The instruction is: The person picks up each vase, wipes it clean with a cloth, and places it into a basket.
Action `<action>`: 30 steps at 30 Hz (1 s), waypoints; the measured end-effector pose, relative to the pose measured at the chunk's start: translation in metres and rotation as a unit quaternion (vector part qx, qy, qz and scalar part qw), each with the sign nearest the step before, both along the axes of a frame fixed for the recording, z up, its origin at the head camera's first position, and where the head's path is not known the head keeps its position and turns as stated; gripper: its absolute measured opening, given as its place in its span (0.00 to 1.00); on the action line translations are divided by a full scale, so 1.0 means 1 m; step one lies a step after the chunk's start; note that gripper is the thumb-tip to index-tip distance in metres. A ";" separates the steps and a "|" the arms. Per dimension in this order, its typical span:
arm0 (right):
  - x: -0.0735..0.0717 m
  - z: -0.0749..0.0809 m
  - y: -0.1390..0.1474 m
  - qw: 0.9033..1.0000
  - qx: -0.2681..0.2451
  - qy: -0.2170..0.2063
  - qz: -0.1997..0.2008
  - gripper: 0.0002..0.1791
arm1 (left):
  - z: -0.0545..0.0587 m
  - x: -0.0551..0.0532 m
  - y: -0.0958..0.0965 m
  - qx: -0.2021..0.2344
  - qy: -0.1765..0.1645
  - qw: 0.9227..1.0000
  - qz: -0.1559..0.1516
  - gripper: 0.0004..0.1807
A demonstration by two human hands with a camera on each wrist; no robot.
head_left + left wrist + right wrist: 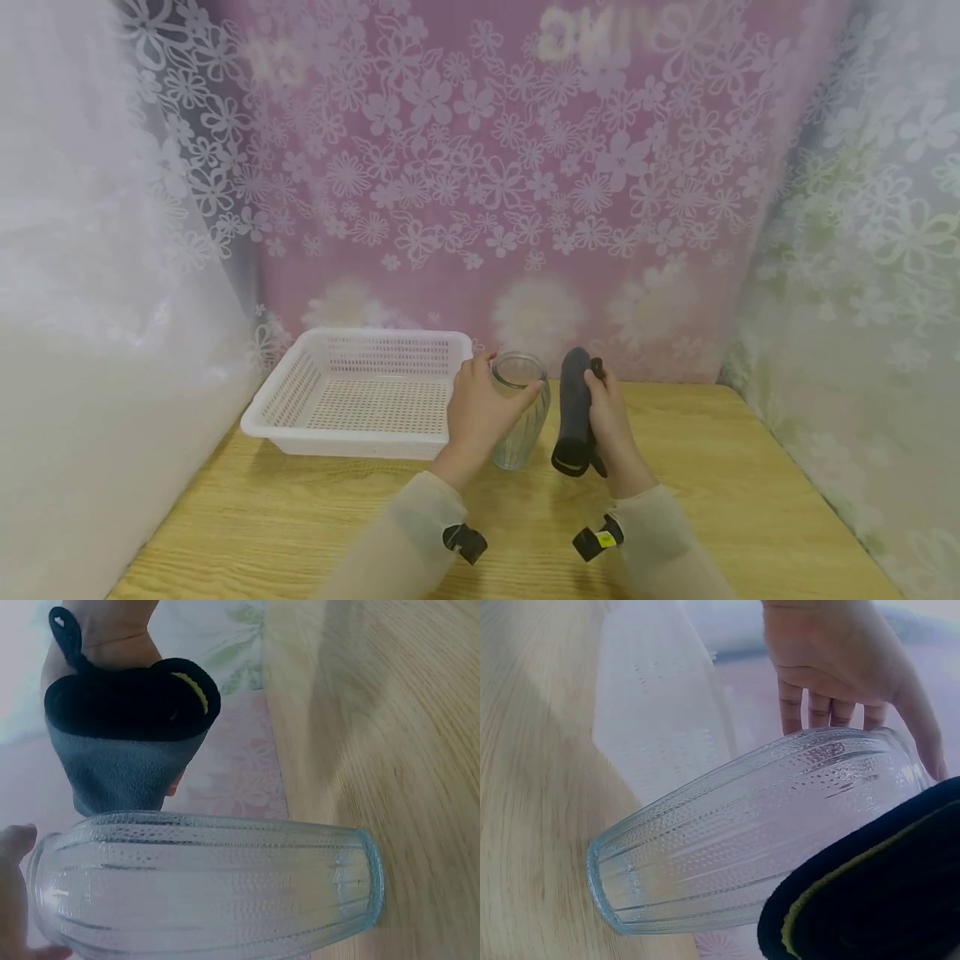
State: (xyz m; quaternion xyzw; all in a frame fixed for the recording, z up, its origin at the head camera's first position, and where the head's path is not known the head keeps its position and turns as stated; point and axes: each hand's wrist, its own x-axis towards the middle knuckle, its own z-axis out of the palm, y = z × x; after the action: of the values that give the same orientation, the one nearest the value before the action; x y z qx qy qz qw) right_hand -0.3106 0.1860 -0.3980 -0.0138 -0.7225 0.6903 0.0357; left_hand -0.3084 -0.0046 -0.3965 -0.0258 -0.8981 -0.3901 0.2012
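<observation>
In the head view my left hand [483, 408] grips a clear ribbed glass vase [517, 429] near its rim, thumb across the front and fingers at the far side. The vase leans slightly, mouth up, its base close over the table; the right wrist view shows the ribbed, dotted glass [727, 832] below the left hand [840, 660]. Just right of it, my right hand [611, 417] holds a rolled dark grey cloth [575, 400] with black edging and a small loop. The left wrist view shows the open end of the cloth roll [127, 765], facing the vase.
A white perforated plastic basket [360, 433] stands on the wooden table [300, 525], left of the vase. A pink flowered curtain [480, 192] hangs behind, with pale sheets at both sides. Each wrist wears a small black camera.
</observation>
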 end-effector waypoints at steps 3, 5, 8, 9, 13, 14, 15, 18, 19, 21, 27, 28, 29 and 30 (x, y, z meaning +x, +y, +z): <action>0.002 0.000 -0.001 1.000 -0.001 0.002 -0.002 0.35 | 0.001 0.001 0.005 -0.002 -0.004 1.000 0.021 0.51; 0.002 0.001 -0.002 1.000 -0.001 0.005 -0.002 0.34 | 0.002 0.002 0.006 0.000 -0.005 1.000 0.023 0.51; 0.003 0.002 -0.003 1.000 -0.003 0.012 -0.004 0.34 | 0.004 0.002 0.005 0.001 -0.008 1.000 0.014 0.50; 0.003 0.002 -0.003 1.000 -0.005 0.013 -0.004 0.34 | 0.005 0.002 0.004 0.000 -0.010 1.000 0.008 0.50; 0.003 0.003 -0.002 1.000 -0.014 0.013 -0.002 0.34 | 0.006 0.002 0.000 0.000 -0.018 1.000 -0.022 0.49; 0.004 0.004 -0.002 1.000 -0.015 0.014 -0.001 0.34 | 0.007 0.002 -0.001 0.002 -0.021 0.999 -0.033 0.49; 0.004 0.003 -0.002 1.000 -0.015 0.015 -0.002 0.34 | 0.009 0.002 -0.003 0.003 -0.025 0.999 -0.045 0.49; 0.005 0.004 -0.003 1.000 -0.009 0.017 -0.007 0.34 | 0.012 0.000 -0.007 0.007 -0.039 0.996 -0.081 0.47; 0.006 0.004 -0.004 1.000 -0.008 0.019 -0.008 0.35 | 0.013 -0.001 -0.009 0.009 -0.044 0.994 -0.096 0.47; 0.007 0.005 -0.005 1.000 -0.003 0.020 -0.010 0.35 | 0.014 -0.003 -0.013 0.015 -0.054 0.991 -0.124 0.47; 0.012 0.009 -0.011 0.999 0.012 0.043 -0.021 0.37 | 0.014 -0.010 -0.023 0.052 -0.089 0.975 -0.198 0.46; 0.012 0.008 -0.013 0.998 0.014 0.051 -0.023 0.37 | 0.014 -0.011 -0.024 0.056 -0.095 0.972 -0.206 0.46; 0.012 0.009 -0.014 0.998 0.020 0.061 -0.027 0.37 | 0.014 -0.012 -0.026 0.058 -0.099 0.970 -0.214 0.46; 0.012 0.008 -0.015 0.997 0.027 0.072 -0.032 0.37 | 0.013 -0.014 -0.027 0.061 -0.103 0.968 -0.221 0.46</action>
State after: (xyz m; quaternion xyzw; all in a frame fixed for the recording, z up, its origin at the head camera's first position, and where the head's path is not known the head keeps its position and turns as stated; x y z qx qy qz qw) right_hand -0.2985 0.1705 -0.3901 0.0140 -0.7353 0.6686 0.1104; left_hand -0.3222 -0.0319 -0.3835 -0.1708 -0.8607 -0.4792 0.0178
